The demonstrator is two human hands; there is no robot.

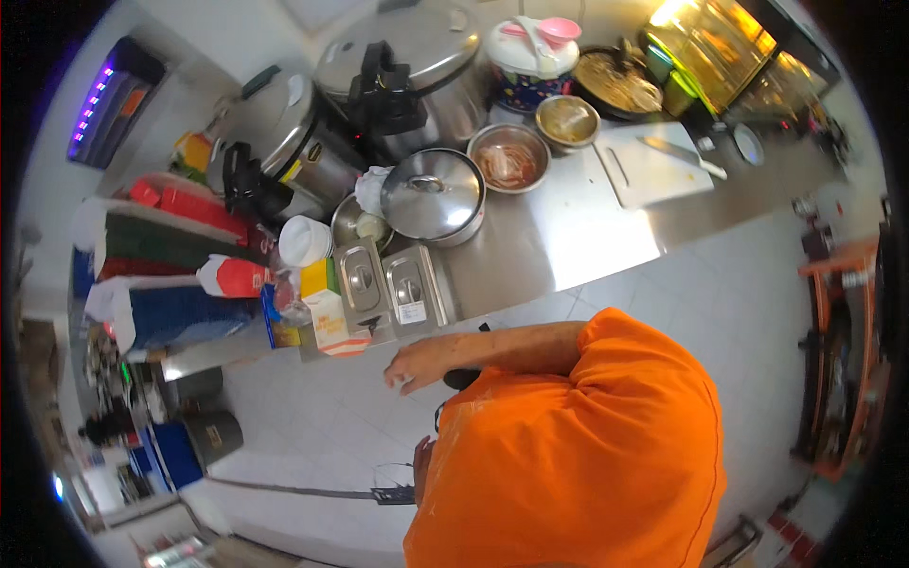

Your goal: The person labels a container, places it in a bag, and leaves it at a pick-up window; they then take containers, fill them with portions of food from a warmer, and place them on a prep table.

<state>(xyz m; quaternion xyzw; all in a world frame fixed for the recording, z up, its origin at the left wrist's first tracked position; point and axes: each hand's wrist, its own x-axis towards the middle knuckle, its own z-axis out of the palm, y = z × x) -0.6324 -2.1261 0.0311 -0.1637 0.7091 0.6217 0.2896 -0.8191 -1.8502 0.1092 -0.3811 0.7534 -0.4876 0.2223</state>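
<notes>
My right hand hangs over the tiled floor beside the steel counter, fingers apart and slightly bent, with nothing visible in it. My left hand shows only partly past the orange shirt; whether it holds anything is hidden. Nearest to the right hand, at the counter's edge, is a white-and-yellow carton. Beside it sit two lidded steel food pans, one plain and one with a written label. A lidded steel pot stands behind them.
Large pressure cookers line the wall. Along the steel counter are a steel bowl of reddish food, white tubs, and a knife on a white cutting board. A grey bin and a drain grate are on the floor side.
</notes>
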